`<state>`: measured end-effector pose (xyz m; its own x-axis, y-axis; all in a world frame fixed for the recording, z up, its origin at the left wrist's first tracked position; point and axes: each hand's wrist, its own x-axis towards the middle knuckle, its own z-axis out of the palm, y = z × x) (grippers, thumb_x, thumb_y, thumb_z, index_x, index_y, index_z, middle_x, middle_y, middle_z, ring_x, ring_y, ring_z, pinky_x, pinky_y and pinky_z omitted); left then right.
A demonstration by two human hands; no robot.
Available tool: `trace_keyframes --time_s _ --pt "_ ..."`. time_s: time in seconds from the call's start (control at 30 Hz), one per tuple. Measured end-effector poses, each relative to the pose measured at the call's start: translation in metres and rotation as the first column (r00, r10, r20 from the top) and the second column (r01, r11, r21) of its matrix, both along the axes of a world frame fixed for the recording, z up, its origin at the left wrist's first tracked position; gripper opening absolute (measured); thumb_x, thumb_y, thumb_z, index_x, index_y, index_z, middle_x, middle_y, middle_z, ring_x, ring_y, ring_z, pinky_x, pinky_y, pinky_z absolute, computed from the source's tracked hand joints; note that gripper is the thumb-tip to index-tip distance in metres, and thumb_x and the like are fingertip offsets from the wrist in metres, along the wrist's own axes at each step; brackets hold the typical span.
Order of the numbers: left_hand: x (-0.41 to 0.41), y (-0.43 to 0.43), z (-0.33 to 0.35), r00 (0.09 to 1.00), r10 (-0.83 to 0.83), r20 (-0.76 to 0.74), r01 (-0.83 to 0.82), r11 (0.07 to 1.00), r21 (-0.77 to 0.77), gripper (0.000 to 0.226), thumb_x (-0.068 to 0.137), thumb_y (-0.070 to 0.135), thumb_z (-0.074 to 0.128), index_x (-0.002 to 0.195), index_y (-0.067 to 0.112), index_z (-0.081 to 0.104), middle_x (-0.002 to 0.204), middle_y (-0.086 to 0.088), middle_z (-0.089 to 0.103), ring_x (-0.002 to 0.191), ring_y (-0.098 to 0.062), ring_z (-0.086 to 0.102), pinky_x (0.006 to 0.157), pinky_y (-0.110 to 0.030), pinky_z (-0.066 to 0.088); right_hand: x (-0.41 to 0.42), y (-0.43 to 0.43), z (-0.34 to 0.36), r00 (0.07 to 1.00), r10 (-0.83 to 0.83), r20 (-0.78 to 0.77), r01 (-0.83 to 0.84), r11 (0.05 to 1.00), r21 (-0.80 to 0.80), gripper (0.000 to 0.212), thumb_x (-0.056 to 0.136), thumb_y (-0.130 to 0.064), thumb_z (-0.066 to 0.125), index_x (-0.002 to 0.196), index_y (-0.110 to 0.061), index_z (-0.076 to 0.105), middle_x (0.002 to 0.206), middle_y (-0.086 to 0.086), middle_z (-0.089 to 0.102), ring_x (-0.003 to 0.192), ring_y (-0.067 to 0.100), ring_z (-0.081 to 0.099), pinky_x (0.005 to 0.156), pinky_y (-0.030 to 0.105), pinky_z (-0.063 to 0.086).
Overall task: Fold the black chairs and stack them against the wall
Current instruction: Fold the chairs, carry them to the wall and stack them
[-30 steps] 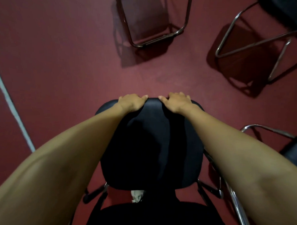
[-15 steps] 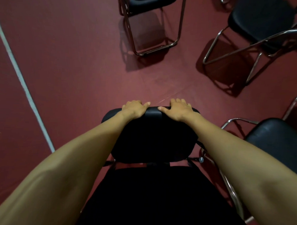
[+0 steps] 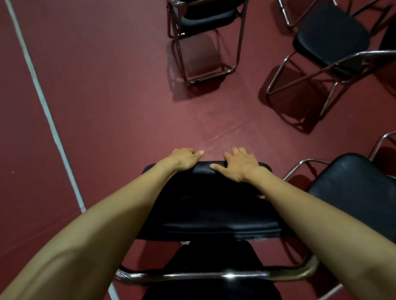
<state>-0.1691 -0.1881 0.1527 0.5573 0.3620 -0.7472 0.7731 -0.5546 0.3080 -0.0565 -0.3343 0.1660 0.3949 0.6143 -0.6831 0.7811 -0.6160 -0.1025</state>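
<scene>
Step in hand: folding one black chair (image 3: 213, 206). It stands directly before the person on the red floor (image 3: 104, 113), padded panel facing up and chrome tube (image 3: 210, 275) nearest the body. The left hand (image 3: 185, 159) grips the panel's far edge, fingers curled over it and thumb on top. The right hand (image 3: 239, 167) holds the same edge just beside it, fingers draped over and thumb along the pad. Whether the frame is fully collapsed cannot be determined. Other chairs (image 3: 331, 33) stand unfolded ahead and to the right. No wall is in view. The next move likely calls for closing the fold, then lifting clear of the neighbouring frames.
</scene>
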Motion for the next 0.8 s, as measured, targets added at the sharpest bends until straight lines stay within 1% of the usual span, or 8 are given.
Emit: trace_keyframes --time_s 0.07,0.13,0.2,0.33,0.43,0.5,0.63,0.8 --pt "-0.010 -0.009 -0.002 0.999 0.012 0.041 -0.013 1.000 0.020 0.048 0.103 0.047 0.029 0.110 0.010 0.058 0.131 -0.018 0.055 0.127 -0.040 0.043 0.105 -0.039 0.032 -0.008 -0.007 0.000 1.000 0.024 0.014 -0.024 1.000 0.001 0.082 0.086 -0.076 0.026 0.138 -0.015 0.040 0.143 0.014 0.036 0.133 0.030 0.029 0.105 0.049 0.028" --pt "-0.022 -0.017 -0.005 0.996 0.034 0.077 -0.038 0.998 0.045 0.039 0.102 0.045 0.033 0.084 0.015 0.049 0.118 -0.019 0.059 0.117 -0.041 0.047 0.098 -0.040 0.034 -0.014 -0.014 0.000 0.998 0.062 0.017 -0.062 0.998 0.004 0.087 0.080 -0.081 0.030 0.136 -0.015 0.041 0.139 0.013 0.039 0.130 0.031 0.031 0.103 0.049 0.029" --pt "-0.032 -0.023 -0.003 0.994 0.057 0.092 -0.062 0.997 0.052 0.039 0.101 0.044 0.037 0.074 0.016 0.042 0.106 -0.015 0.058 0.109 -0.038 0.049 0.093 -0.039 0.036 -0.019 -0.017 0.003 0.992 0.121 0.014 -0.121 0.993 -0.012 0.093 0.070 -0.085 0.044 0.131 -0.014 0.042 0.132 0.011 0.041 0.125 0.031 0.035 0.100 0.048 0.034" --pt "-0.045 -0.038 0.011 0.990 0.082 0.112 -0.086 0.995 0.040 0.026 0.098 0.041 0.046 0.091 0.016 0.052 0.113 -0.012 0.057 0.111 -0.034 0.045 0.093 -0.038 0.036 -0.038 -0.016 -0.001 0.982 0.183 0.036 -0.182 0.982 -0.045 0.087 0.066 -0.061 0.074 0.127 -0.011 0.039 0.125 0.011 0.042 0.117 0.032 0.047 0.090 0.044 0.044" --pt "-0.056 -0.044 0.021 0.985 0.113 0.132 -0.112 0.994 -0.015 0.033 0.098 0.035 0.049 0.119 0.011 0.059 0.128 -0.015 0.055 0.121 -0.033 0.044 0.099 -0.034 0.035 -0.050 -0.017 -0.012 0.991 0.126 0.035 -0.127 0.991 0.033 0.077 0.070 -0.050 0.075 0.128 -0.019 0.037 0.124 0.009 0.052 0.112 0.032 0.054 0.087 0.041 0.043" --pt "-0.062 -0.045 0.033 0.965 0.195 0.173 -0.177 0.977 -0.118 0.039 0.099 0.030 0.051 0.131 0.009 0.056 0.134 -0.012 0.056 0.124 -0.028 0.049 0.100 -0.029 0.037 -0.055 -0.014 -0.016 0.997 0.055 0.046 -0.059 0.995 0.080 0.073 0.070 -0.048 0.075 0.127 -0.020 0.039 0.124 0.008 0.054 0.115 0.033 0.051 0.093 0.041 0.039" --pt "-0.081 -0.054 0.058 0.916 0.289 0.278 -0.249 0.953 -0.170 0.036 0.098 0.030 0.053 0.128 0.014 0.061 0.131 -0.004 0.061 0.121 -0.019 0.054 0.098 -0.024 0.037 -0.056 -0.004 -0.020 0.996 -0.043 0.083 0.036 0.996 0.076 0.072 0.071 -0.046 0.075 0.127 -0.017 0.041 0.130 0.010 0.049 0.123 0.031 0.044 0.103 0.043 0.031" --pt "-0.105 -0.062 0.080 0.817 0.432 0.383 -0.369 0.901 -0.229 0.037 0.090 0.031 0.066 0.123 0.015 0.064 0.126 0.001 0.063 0.120 -0.012 0.056 0.100 -0.020 0.037 -0.048 0.008 -0.025 0.992 -0.060 0.110 0.050 0.995 0.089 0.067 0.079 -0.045 0.070 0.130 -0.015 0.039 0.134 0.010 0.046 0.126 0.030 0.041 0.103 0.043 0.029"
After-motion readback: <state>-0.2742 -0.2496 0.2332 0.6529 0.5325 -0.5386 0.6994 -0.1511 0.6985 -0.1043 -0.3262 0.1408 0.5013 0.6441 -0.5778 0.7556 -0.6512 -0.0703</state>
